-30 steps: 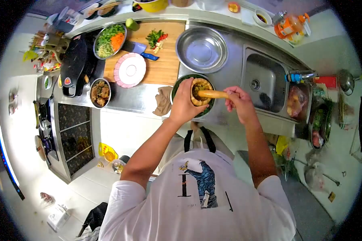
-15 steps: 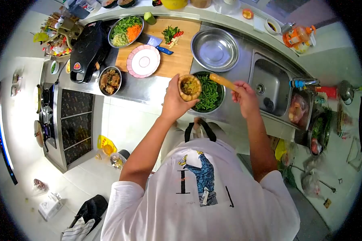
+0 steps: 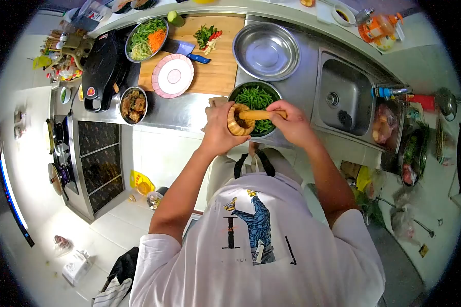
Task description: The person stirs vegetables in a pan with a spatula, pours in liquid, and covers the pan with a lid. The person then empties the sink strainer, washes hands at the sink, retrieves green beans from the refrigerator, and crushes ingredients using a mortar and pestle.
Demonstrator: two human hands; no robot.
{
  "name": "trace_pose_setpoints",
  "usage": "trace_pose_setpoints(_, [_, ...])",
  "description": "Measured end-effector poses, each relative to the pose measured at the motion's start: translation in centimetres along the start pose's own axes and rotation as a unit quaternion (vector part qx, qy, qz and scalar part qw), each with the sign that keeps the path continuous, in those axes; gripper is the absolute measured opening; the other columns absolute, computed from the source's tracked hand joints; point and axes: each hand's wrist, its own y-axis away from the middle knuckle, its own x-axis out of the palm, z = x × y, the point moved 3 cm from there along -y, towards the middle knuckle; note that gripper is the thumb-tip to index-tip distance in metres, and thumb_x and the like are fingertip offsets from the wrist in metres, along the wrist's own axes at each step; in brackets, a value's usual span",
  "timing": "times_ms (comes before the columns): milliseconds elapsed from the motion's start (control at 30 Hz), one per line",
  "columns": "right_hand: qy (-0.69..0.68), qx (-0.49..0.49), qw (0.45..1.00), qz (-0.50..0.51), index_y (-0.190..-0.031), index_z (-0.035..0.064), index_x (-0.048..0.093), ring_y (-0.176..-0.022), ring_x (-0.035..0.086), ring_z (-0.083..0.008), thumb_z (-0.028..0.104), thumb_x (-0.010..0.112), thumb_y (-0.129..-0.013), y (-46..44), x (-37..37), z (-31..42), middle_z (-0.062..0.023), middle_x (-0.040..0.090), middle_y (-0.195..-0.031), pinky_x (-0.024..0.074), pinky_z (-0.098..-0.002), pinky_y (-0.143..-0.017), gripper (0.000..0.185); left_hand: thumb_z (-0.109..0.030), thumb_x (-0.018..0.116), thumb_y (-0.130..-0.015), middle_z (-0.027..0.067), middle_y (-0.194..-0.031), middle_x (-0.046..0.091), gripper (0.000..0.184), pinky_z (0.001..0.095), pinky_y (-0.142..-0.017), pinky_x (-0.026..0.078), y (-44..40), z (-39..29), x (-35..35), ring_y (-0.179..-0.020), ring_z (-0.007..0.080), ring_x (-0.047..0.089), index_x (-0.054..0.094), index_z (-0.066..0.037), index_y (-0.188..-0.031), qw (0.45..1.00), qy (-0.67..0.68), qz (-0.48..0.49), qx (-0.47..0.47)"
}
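A striped wooden mortar [image 3: 235, 125] is tilted toward the right, with my left hand [image 3: 219, 128] wrapped round its left side. My right hand [image 3: 290, 123] grips a wooden pestle [image 3: 264, 115], whose far end reaches into the mortar's mouth. The mash inside is mostly hidden now. Beneath both tools sits a bowl of cut green beans [image 3: 255, 96] at the counter's front edge. Behind it stands a wide steel basin [image 3: 266, 51].
On the wooden cutting board [image 3: 225, 77] are a pink-rimmed plate [image 3: 172, 75], a blue-handled knife [image 3: 197, 58] and chopped herbs, chilli and garlic [image 3: 208, 38]. A bowl of shredded vegetables [image 3: 146, 40], a meat bowl [image 3: 133, 105] and a black appliance [image 3: 103, 71] stand left. The sink [image 3: 343, 94] is right.
My right hand has brought the pestle left and put its end into the mortar. The mortar has tipped toward the pestle. The whole view has shifted slightly.
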Motion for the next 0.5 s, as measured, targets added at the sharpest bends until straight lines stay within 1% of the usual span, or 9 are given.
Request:
trace_pose_setpoints(33, [-0.003,0.001,1.000,-0.004,-0.099,0.0052,0.059,-0.065,0.046,-0.0054,0.012,0.057,-0.086,-0.4,0.3,0.0,0.0018,0.054,-0.074,0.0393,-0.0220,-0.058,0.015,-0.016,0.085,-0.049,0.0172,-0.117,0.048,0.088,0.0420,-0.095,0.038,-0.3,-0.3,0.0,-0.110,0.0352,0.045,0.040,-0.004,-0.123,1.000,-0.005,0.003,0.019])
trace_pose_setpoints(100, [0.026,-0.042,0.999,0.016,-0.098,0.0038,0.059,-0.068,0.049,-0.0068,0.011,0.058,-0.086,-1.0,1.1,0.0,0.0018,0.055,-0.075,0.0413,-0.0230,-0.061,0.015,-0.018,0.086,-0.050,0.0178,-0.118,0.049,0.089,0.0419,-0.095,0.038,-0.5,-0.3,0.4,-0.110,0.0355,0.045,0.041,-0.002,-0.124,0.999,-0.019,0.000,0.037])
trace_pose_setpoints(167, [0.038,-0.032,0.999,0.023,-0.097,0.0033,0.059,-0.069,0.050,-0.0073,0.011,0.057,-0.086,-1.2,1.0,-0.2,0.0011,0.057,-0.077,0.0418,-0.0235,-0.062,0.014,-0.021,0.087,-0.050,0.0185,-0.119,0.049,0.090,0.0417,-0.096,0.038,-0.8,-0.3,0.6,-0.111,0.0358,0.046,0.041,-0.001,-0.125,0.998,-0.032,-0.005,0.054])
trace_pose_setpoints(233, [0.059,-0.014,0.998,-0.024,-0.096,0.0049,0.059,-0.071,0.058,-0.0156,0.017,0.058,-0.084,-1.4,-0.1,-0.6,-0.0082,0.063,-0.081,0.0465,-0.0297,-0.065,0.017,-0.021,0.087,-0.051,0.0185,-0.119,0.049,0.089,0.0413,-0.097,0.038,-1.1,-0.2,0.6,-0.110,0.0358,0.046,0.041,-0.001,-0.125,1.000,-0.004,0.014,-0.008])
trace_pose_setpoints(267, [0.057,-0.014,0.998,-0.022,-0.096,0.0049,0.059,-0.071,0.058,-0.0156,0.017,0.058,-0.084,-1.4,-0.6,-1.1,-0.0082,0.063,-0.081,0.0465,-0.0297,-0.065,0.017,-0.021,0.087,-0.051,0.0185,-0.119,0.049,0.089,0.0413,-0.097,0.038,-1.1,0.0,0.6,-0.110,0.0358,0.046,0.041,-0.001,-0.125,1.000,-0.005,0.014,-0.009])
trace_pose_setpoints(333, [-0.027,0.033,0.993,-0.107,-0.095,0.0041,0.059,-0.071,0.054,-0.0085,0.013,0.057,-0.085,-1.5,-2.2,-3.0,-0.0009,0.059,-0.077,0.0441,-0.0257,-0.063,0.013,-0.021,0.087,-0.052,0.0177,-0.118,0.049,0.089,0.0408,-0.095,0.040,-1.1,0.5,0.5,-0.110,0.0349,0.047,0.039,-0.001,-0.125,1.000,-0.011,-0.016,-0.013])
trace_pose_setpoints(367, [-0.027,0.032,0.994,-0.105,-0.095,0.0041,0.059,-0.071,0.054,-0.0085,0.013,0.057,-0.085,-1.7,-2.6,-4.0,-0.0009,0.059,-0.077,0.0441,-0.0257,-0.063,0.013,-0.021,0.087,-0.052,0.0177,-0.118,0.049,0.089,0.0408,-0.095,0.040,-1.0,0.6,0.4,-0.110,0.0349,0.047,0.039,-0.001,-0.125,1.000,-0.012,-0.018,-0.014])
trace_pose_setpoints(433, [0.074,0.035,0.984,-0.160,-0.099,0.0068,0.058,-0.073,0.061,-0.0201,0.016,0.059,-0.082,-2.1,-3.3,-6.3,-0.0069,0.063,-0.080,0.0474,-0.0327,-0.066,0.019,-0.020,0.086,-0.053,0.0182,-0.118,0.049,0.087,0.0400,-0.093,0.042,-0.7,1.0,0.3,-0.108,0.0342,0.048,0.039,-0.001,-0.124,0.998,0.013,-0.014,-0.055])
trace_pose_setpoints(500, [0.108,0.035,0.982,-0.152,-0.099,0.0071,0.057,-0.075,0.062,-0.0215,0.015,0.060,-0.081,-2.6,-3.2,-8.5,-0.0081,0.063,-0.081,0.0478,-0.0339,-0.067,0.020,-0.020,0.086,-0.053,0.0183,-0.116,0.048,0.087,0.0396,-0.091,0.043,-0.2,1.2,0.3,-0.107,0.0339,0.049,0.039,-0.002,-0.123,0.996,0.035,-0.011,-0.076])
